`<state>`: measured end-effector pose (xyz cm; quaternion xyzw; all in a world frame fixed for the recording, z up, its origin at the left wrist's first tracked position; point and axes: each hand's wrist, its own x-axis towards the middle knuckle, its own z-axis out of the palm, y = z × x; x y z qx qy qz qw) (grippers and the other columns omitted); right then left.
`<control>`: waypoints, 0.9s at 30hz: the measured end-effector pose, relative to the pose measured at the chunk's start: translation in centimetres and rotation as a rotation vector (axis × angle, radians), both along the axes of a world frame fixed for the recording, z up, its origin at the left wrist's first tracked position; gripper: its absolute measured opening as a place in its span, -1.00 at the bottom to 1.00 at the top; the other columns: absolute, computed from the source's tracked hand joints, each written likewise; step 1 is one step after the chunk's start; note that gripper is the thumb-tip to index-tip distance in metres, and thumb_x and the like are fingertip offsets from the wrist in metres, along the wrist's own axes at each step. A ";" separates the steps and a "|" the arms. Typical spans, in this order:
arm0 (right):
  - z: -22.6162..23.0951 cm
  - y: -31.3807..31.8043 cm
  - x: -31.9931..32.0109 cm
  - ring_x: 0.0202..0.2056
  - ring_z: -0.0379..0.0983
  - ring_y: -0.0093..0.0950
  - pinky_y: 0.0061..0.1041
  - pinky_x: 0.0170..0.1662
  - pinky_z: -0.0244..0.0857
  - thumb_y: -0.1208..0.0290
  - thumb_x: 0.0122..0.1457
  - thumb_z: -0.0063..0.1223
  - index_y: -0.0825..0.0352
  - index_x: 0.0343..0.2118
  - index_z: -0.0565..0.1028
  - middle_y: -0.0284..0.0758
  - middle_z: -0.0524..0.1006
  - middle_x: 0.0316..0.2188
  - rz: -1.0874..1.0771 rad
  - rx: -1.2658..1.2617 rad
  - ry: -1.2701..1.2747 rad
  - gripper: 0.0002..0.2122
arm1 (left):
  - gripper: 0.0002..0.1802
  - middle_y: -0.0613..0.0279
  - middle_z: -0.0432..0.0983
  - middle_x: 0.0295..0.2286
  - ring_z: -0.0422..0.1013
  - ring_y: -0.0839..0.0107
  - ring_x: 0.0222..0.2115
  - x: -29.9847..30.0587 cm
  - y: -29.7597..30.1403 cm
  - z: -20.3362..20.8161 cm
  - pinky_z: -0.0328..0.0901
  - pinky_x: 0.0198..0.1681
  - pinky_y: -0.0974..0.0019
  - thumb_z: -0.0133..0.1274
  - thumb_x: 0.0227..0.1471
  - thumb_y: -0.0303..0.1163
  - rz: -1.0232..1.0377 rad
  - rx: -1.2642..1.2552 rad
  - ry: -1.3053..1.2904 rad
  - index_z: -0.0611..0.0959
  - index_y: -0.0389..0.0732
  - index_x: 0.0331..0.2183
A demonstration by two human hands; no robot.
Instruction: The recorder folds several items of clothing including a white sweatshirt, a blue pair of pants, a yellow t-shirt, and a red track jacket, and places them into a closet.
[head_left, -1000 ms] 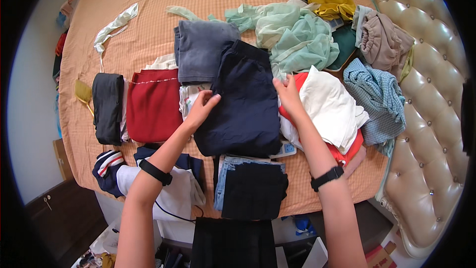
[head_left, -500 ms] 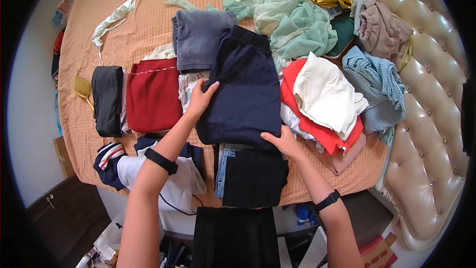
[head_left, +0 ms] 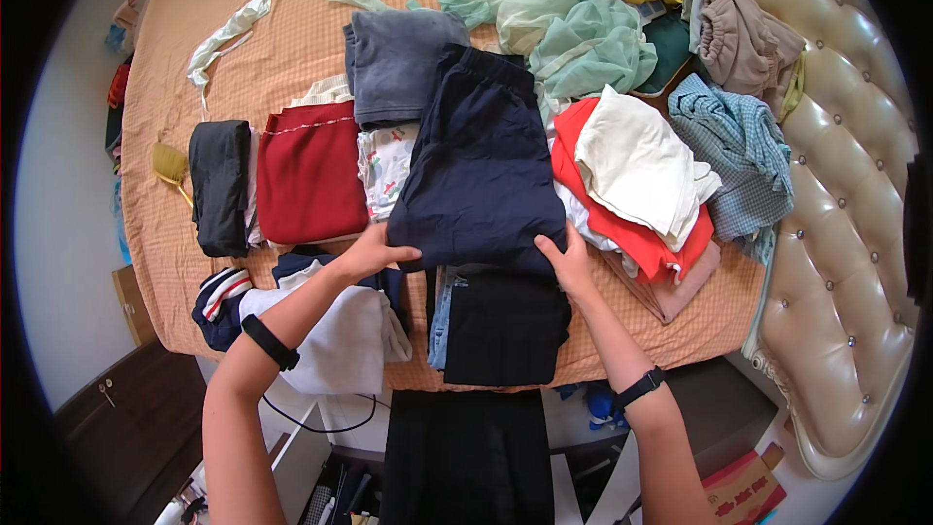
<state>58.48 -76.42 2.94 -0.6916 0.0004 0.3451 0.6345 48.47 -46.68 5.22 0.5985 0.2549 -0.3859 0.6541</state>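
A pair of navy trousers (head_left: 478, 160), folded to a broad rectangle with its elastic waistband at the far end, lies on the bed among the clothes. My left hand (head_left: 377, 251) pinches its near left corner, thumb on top and the fingers partly hidden. At the near right corner, my right hand (head_left: 570, 259) holds the edge the same way. Just below the near edge sits a black folded garment (head_left: 507, 329) beside blue jeans (head_left: 440, 323). Beyond the left hand are a printed white garment (head_left: 386, 167) and a folded dark red one (head_left: 309, 173).
Grey folded cloth (head_left: 397, 63) and a sheer mint heap (head_left: 588, 44) lie farther back. White cloth (head_left: 637, 160) tops a red garment at right; a checked blue one (head_left: 731, 160) is beside it. A white garment (head_left: 335, 340) lies near left. The tufted headboard (head_left: 846, 233) bounds the right.
My left hand has slid from the trousers' left side down to the near left corner. My right hand keeps hold of the near right corner.
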 end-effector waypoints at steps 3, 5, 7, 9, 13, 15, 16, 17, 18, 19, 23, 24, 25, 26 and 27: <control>-0.4 -1.5 -0.6 -0.11 0.29 -0.48 -0.54 -0.02 0.12 0.30 -0.08 0.18 0.47 -0.07 0.29 -0.24 0.39 -0.15 0.194 -0.013 -0.041 -0.47 | -0.55 0.26 0.43 -0.28 0.34 0.54 -0.26 -0.9 0.5 0.2 0.23 -0.16 0.46 0.14 -0.14 -0.42 0.316 -0.033 -0.145 0.43 -0.39 -0.17; -0.7 -2.5 -0.9 -0.16 0.32 -0.50 -0.55 -0.06 0.15 0.30 -0.08 0.18 0.48 -0.12 0.33 -0.26 0.42 -0.20 0.167 -0.038 -0.018 -0.51 | -0.55 0.26 0.42 -0.25 0.33 0.54 -0.24 -0.6 -0.7 1.5 0.22 -0.13 0.46 0.12 -0.13 -0.44 0.243 -0.056 -0.168 0.41 -0.38 -0.15; 0.1 -2.2 -0.9 -0.30 0.38 -0.55 -0.57 -0.17 0.23 0.28 -0.07 0.19 0.48 -0.27 0.43 -0.33 0.49 -0.35 0.061 -0.056 -0.052 -0.62 | -0.52 0.23 0.37 -0.18 0.29 0.52 -0.18 -1.1 -1.2 1.6 0.16 -0.07 0.46 0.08 -0.09 -0.48 0.042 -0.019 -0.204 0.34 -0.36 -0.09; 1.7 -1.2 -1.0 -0.31 0.37 -0.57 -0.58 -0.18 0.23 0.27 -0.06 0.18 0.48 -0.28 0.43 -0.33 0.49 -0.36 -0.033 -0.019 -0.057 -0.62 | -0.51 0.22 0.36 -0.17 0.27 0.52 -0.16 -2.0 -0.8 0.9 0.14 -0.05 0.45 0.07 -0.09 -0.48 0.069 -0.019 -0.168 0.33 -0.37 -0.08; 4.1 -2.2 -1.5 -0.32 0.36 -0.60 -0.61 -0.21 0.23 0.26 -0.01 0.14 0.48 -0.30 0.45 -0.33 0.49 -0.36 -0.133 -0.010 -0.017 -0.65 | -0.45 0.21 0.31 -0.13 0.20 0.52 -0.10 -2.2 -2.0 2.9 0.09 0.00 0.43 0.06 -0.08 -0.49 0.234 -0.074 -0.298 0.25 -0.39 -0.04; 5.7 -2.4 -2.4 -0.29 0.35 -0.61 -0.61 -0.17 0.21 0.31 0.04 0.08 0.49 -0.25 0.42 -0.34 0.47 -0.31 -0.117 -0.016 0.066 -0.68 | -0.36 0.21 0.26 -0.10 0.18 0.52 -0.09 -2.9 -3.0 4.5 0.07 0.02 0.40 0.08 -0.09 -0.48 0.266 -0.074 -0.426 0.17 -0.38 0.01; 6.1 -2.4 -2.8 -0.29 0.35 -0.61 -0.61 -0.17 0.21 0.31 0.04 0.08 0.49 -0.25 0.42 -0.34 0.47 -0.31 -0.117 -0.014 0.061 -0.68 | -0.35 0.22 0.27 -0.10 0.18 0.51 -0.08 -3.6 -3.4 4.9 0.07 0.02 0.41 0.10 -0.11 -0.47 0.186 -0.041 -0.398 0.19 -0.37 0.01; 6.6 -2.3 -3.1 -0.27 0.35 -0.61 -0.61 -0.15 0.20 0.32 0.05 0.06 0.48 -0.22 0.41 -0.35 0.46 -0.28 -0.196 0.074 0.111 -0.68 | -0.37 0.23 0.29 -0.12 0.19 0.51 -0.09 -4.2 -3.5 4.7 0.08 0.01 0.41 0.11 -0.12 -0.47 0.102 -0.027 -0.347 0.23 -0.36 -0.01; 7.0 -2.3 -3.3 -0.25 0.35 -0.61 -0.61 -0.12 0.19 0.34 0.06 0.05 0.48 -0.19 0.40 -0.35 0.46 -0.26 -0.275 0.163 0.160 -0.68 | -0.39 0.25 0.31 -0.13 0.21 0.51 -0.10 -4.5 -3.5 4.5 0.10 0.00 0.42 0.12 -0.12 -0.47 0.018 -0.013 -0.296 0.27 -0.35 -0.02; 7.2 -2.1 -3.4 -0.25 0.35 -0.61 -0.61 -0.12 0.19 0.34 0.06 0.05 0.48 -0.19 0.40 -0.35 0.46 -0.26 -0.273 0.165 0.154 -0.68 | -0.48 0.27 0.36 -0.17 0.23 0.54 -0.13 -4.4 -3.5 4.8 0.11 -0.03 0.44 0.11 -0.12 -0.51 -0.049 -0.002 -0.205 0.33 -0.33 -0.07; 8.8 -2.4 -3.9 -0.19 0.33 -0.60 -0.61 -0.09 0.18 0.36 0.06 0.05 0.46 -0.16 0.38 -0.35 0.44 -0.21 -0.318 0.264 0.108 -0.67 | -0.57 0.28 0.40 -0.22 0.29 0.55 -0.19 -5.8 -4.6 5.6 0.16 -0.07 0.46 0.06 -0.07 -0.50 0.384 -0.111 -0.325 0.37 -0.34 -0.10; 9.3 -2.5 -4.0 -0.17 0.33 -0.60 -0.60 -0.08 0.17 0.35 0.06 0.06 0.47 -0.15 0.37 -0.34 0.43 -0.20 -0.264 0.230 0.082 -0.65 | -0.57 0.28 0.40 -0.22 0.29 0.55 -0.19 -5.8 -4.5 6.1 0.16 -0.07 0.46 0.06 -0.07 -0.50 0.385 -0.110 -0.330 0.37 -0.34 -0.10; 9.5 -2.7 -4.1 -0.17 0.33 -0.60 -0.60 -0.08 0.17 0.35 0.06 0.06 0.47 -0.15 0.37 -0.34 0.43 -0.20 -0.265 0.230 0.075 -0.65 | -0.58 0.27 0.40 -0.22 0.29 0.55 -0.19 -5.6 -4.5 6.7 0.16 -0.07 0.46 0.05 -0.07 -0.50 0.417 -0.068 -0.310 0.37 -0.34 -0.11; 9.4 -2.9 -4.2 -0.17 0.33 -0.60 -0.60 -0.08 0.17 0.35 0.05 0.07 0.47 -0.15 0.37 -0.34 0.43 -0.19 -0.249 0.202 0.066 -0.65 | -0.59 0.27 0.40 -0.23 0.29 0.56 -0.18 -5.4 -4.6 7.4 0.15 -0.06 0.45 0.04 -0.06 -0.49 0.448 -0.026 -0.289 0.37 -0.34 -0.11; 9.5 -3.0 -4.2 -0.16 0.32 -0.61 -0.59 -0.07 0.17 0.34 0.05 0.08 0.47 -0.15 0.37 -0.34 0.43 -0.19 -0.232 0.175 0.058 -0.64 | -0.58 0.26 0.39 -0.22 0.28 0.56 -0.18 -5.4 -5.1 8.2 0.15 -0.06 0.45 0.04 -0.05 -0.45 0.471 -0.056 -0.336 0.37 -0.33 -0.11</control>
